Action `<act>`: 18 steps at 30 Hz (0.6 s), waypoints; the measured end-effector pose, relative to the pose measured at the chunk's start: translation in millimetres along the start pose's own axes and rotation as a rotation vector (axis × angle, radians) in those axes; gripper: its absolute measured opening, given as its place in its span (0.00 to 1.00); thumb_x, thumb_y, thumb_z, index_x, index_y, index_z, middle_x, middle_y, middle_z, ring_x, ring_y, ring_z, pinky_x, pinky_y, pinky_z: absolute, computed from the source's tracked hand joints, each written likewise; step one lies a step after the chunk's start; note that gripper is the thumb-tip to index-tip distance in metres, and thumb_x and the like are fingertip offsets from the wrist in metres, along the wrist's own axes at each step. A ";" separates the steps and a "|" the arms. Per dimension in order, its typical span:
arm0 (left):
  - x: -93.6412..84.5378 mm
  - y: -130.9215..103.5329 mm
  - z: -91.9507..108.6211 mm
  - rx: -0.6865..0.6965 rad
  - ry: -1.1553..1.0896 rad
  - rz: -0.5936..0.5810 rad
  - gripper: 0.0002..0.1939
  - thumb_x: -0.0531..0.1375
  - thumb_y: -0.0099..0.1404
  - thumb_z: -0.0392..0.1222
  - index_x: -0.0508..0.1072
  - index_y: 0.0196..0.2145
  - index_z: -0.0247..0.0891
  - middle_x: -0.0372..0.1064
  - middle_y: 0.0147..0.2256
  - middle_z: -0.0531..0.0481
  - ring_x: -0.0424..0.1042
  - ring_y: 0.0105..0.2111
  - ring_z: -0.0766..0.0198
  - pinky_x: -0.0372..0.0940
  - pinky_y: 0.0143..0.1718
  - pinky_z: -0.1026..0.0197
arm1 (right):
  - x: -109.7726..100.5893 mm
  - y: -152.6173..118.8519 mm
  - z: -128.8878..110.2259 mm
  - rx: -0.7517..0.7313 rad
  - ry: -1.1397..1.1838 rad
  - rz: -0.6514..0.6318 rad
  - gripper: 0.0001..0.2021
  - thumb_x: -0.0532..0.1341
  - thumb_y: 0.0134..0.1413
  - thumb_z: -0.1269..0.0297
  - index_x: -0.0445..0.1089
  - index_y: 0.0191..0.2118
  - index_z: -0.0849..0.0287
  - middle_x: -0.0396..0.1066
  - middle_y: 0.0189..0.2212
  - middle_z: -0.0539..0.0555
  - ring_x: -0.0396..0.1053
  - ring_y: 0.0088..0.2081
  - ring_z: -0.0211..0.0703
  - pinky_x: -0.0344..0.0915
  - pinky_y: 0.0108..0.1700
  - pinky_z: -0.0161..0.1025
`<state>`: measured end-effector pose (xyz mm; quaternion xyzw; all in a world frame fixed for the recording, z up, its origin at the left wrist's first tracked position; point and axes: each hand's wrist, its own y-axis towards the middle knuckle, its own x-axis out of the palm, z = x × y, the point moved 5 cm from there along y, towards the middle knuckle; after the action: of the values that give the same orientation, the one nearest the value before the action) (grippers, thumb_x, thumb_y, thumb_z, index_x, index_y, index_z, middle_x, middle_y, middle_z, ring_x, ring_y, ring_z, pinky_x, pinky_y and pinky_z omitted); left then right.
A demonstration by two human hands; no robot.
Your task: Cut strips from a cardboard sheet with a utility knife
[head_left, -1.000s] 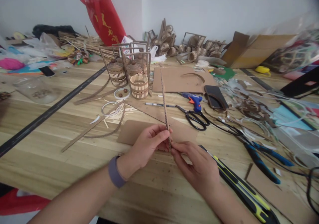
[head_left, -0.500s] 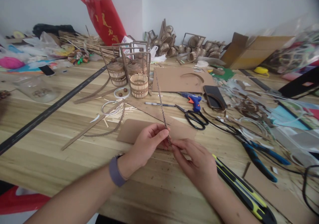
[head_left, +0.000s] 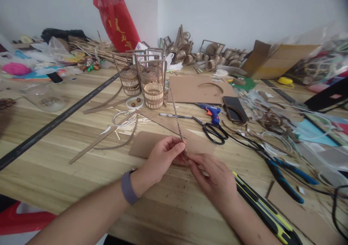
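A thin strip of corrugated cardboard (head_left: 177,123) runs upright and slightly tilted between my hands. My left hand (head_left: 165,156), below a purple wristband, pinches it between thumb and fingers. Lower down, my right hand (head_left: 213,174) grips the strip's near end between thumb and forefinger. Under my hands lies a flat piece of brown cardboard (head_left: 144,143). Beyond it stand small slatted buckets with tall handles; the nearest bucket (head_left: 153,96) has no lid. A white ring (head_left: 121,118) rests on scattered small sticks (head_left: 127,127) to the left.
Black-handled scissors (head_left: 214,133), a blue glue gun (head_left: 212,111), a pen (head_left: 175,115) and a dark phone (head_left: 234,109) lie beyond my right hand. A yellow-black utility knife (head_left: 265,208) is beside my right forearm, with blue-handled pliers (head_left: 284,179) farther right. A cardboard box (head_left: 277,60) stands behind.
The view has shifted slightly, so the table's things sit a little lower and to the right. Both hands keep nearly the same hold on the cardboard strip.
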<state>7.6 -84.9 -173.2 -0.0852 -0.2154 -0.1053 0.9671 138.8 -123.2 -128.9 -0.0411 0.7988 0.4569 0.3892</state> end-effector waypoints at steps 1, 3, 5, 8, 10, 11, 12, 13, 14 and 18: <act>0.2 -0.3 0.3 -0.001 0.002 -0.003 0.22 0.71 0.53 0.55 0.71 0.32 0.34 0.68 0.23 0.56 0.67 0.23 0.71 0.65 0.27 0.67 | 0.0 -0.1 0.0 0.000 -0.003 -0.001 0.07 0.56 0.65 0.72 0.71 0.41 0.56 0.77 0.27 0.50 0.74 0.26 0.38 0.68 0.28 0.34; 0.3 -1.0 0.9 0.005 0.010 -0.010 0.22 0.70 0.54 0.55 0.71 0.31 0.34 0.67 0.23 0.56 0.66 0.23 0.71 0.65 0.27 0.67 | 0.0 -0.5 -0.2 -0.005 -0.006 0.002 0.07 0.56 0.64 0.72 0.71 0.41 0.56 0.76 0.26 0.50 0.73 0.25 0.38 0.67 0.27 0.34; 0.5 -1.7 1.1 0.013 0.015 -0.018 0.22 0.70 0.54 0.55 0.71 0.32 0.34 0.66 0.24 0.56 0.66 0.23 0.71 0.65 0.27 0.67 | 0.0 -1.0 -0.8 -0.019 -0.009 0.013 0.07 0.56 0.64 0.73 0.70 0.41 0.56 0.76 0.26 0.50 0.73 0.25 0.38 0.67 0.28 0.34; 0.9 -2.1 0.4 0.016 0.010 -0.022 0.22 0.70 0.54 0.55 0.71 0.33 0.34 0.67 0.26 0.55 0.66 0.24 0.71 0.65 0.29 0.66 | 0.0 -1.8 -2.4 -0.062 -0.034 0.037 0.07 0.57 0.63 0.74 0.69 0.42 0.57 0.76 0.27 0.51 0.73 0.26 0.38 0.67 0.29 0.35; 1.8 -2.1 0.0 0.010 0.010 -0.028 0.22 0.70 0.54 0.56 0.71 0.33 0.34 0.67 0.26 0.55 0.66 0.25 0.70 0.65 0.29 0.66 | 0.3 -2.6 -3.3 -0.089 -0.060 0.048 0.06 0.57 0.63 0.74 0.68 0.42 0.58 0.76 0.26 0.51 0.72 0.25 0.38 0.66 0.28 0.35; 2.4 -2.1 0.0 0.008 0.011 -0.034 0.23 0.70 0.54 0.56 0.71 0.32 0.34 0.67 0.26 0.55 0.66 0.25 0.70 0.65 0.29 0.66 | 0.5 -3.0 -3.5 -0.099 -0.071 0.051 0.06 0.57 0.63 0.74 0.68 0.42 0.58 0.75 0.26 0.51 0.71 0.25 0.38 0.66 0.28 0.36; 3.2 -2.1 0.1 0.007 0.012 -0.042 0.23 0.70 0.54 0.57 0.71 0.32 0.34 0.66 0.26 0.55 0.66 0.25 0.70 0.64 0.29 0.66 | 0.6 -3.6 -3.7 -0.106 -0.078 0.054 0.05 0.57 0.63 0.74 0.68 0.41 0.58 0.75 0.25 0.51 0.71 0.24 0.38 0.66 0.28 0.36; 3.8 -2.2 0.3 0.007 0.011 -0.050 0.23 0.70 0.54 0.57 0.71 0.32 0.34 0.66 0.25 0.55 0.65 0.24 0.70 0.64 0.28 0.66 | 0.6 -4.1 -3.7 -0.110 -0.082 0.056 0.05 0.57 0.62 0.74 0.67 0.41 0.58 0.75 0.25 0.51 0.71 0.24 0.38 0.65 0.28 0.36; 4.3 -2.3 0.5 0.007 0.007 -0.057 0.23 0.70 0.54 0.57 0.72 0.32 0.34 0.66 0.25 0.55 0.65 0.24 0.70 0.64 0.28 0.66 | 0.6 -4.5 -3.7 -0.113 -0.086 0.057 0.06 0.57 0.62 0.75 0.67 0.41 0.58 0.74 0.25 0.51 0.71 0.24 0.38 0.65 0.28 0.36; 4.9 -2.9 -0.8 -0.013 -0.007 -0.077 0.24 0.71 0.54 0.58 0.73 0.33 0.33 0.67 0.26 0.54 0.66 0.26 0.69 0.63 0.29 0.66 | -0.1 -5.2 -3.8 -0.122 -0.097 0.062 0.06 0.57 0.62 0.75 0.66 0.41 0.57 0.74 0.25 0.50 0.71 0.24 0.38 0.65 0.27 0.37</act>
<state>11.6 -88.7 -171.4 -0.0834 -0.2210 -0.1437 0.9610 138.8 -129.2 -131.4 -0.0179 0.7505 0.5178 0.4101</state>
